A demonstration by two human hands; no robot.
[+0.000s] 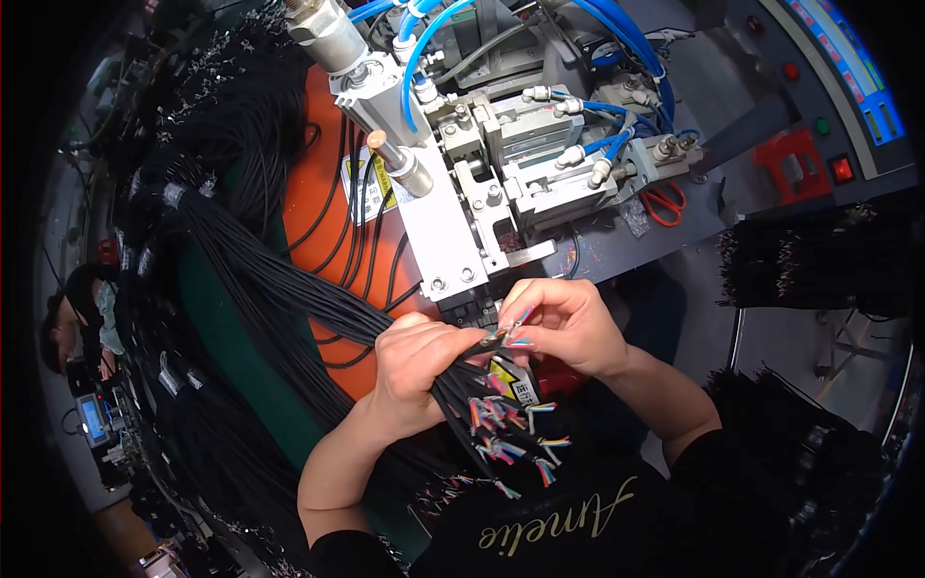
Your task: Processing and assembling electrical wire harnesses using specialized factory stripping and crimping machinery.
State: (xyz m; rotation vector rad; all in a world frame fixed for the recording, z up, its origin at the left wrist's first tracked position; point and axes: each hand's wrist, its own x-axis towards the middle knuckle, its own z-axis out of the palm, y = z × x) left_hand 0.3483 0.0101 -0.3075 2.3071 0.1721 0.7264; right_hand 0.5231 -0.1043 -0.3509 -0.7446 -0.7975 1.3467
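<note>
A bundle of black cables (279, 275) runs from the left into my left hand (414, 361), whose fingers are wrapped round it. Below that hand the cable ends fan out, showing short coloured wires (496, 414) in pink, yellow, blue and white. My right hand (568, 328) pinches the coloured wires of one cable end between thumb and fingers, close to my left thumb. Both hands are just in front of the metal machine (434, 212). The exact spot where the fingertips meet is partly hidden.
Blue air hoses (621, 39) loop over the machine. Red-handled scissors (663, 202) lie on its right side, near a screen panel (853, 72). More black cables (231, 125) are heaped at left on an orange and green surface. Others hang at right (809, 255). Another person (82, 318) is at far left.
</note>
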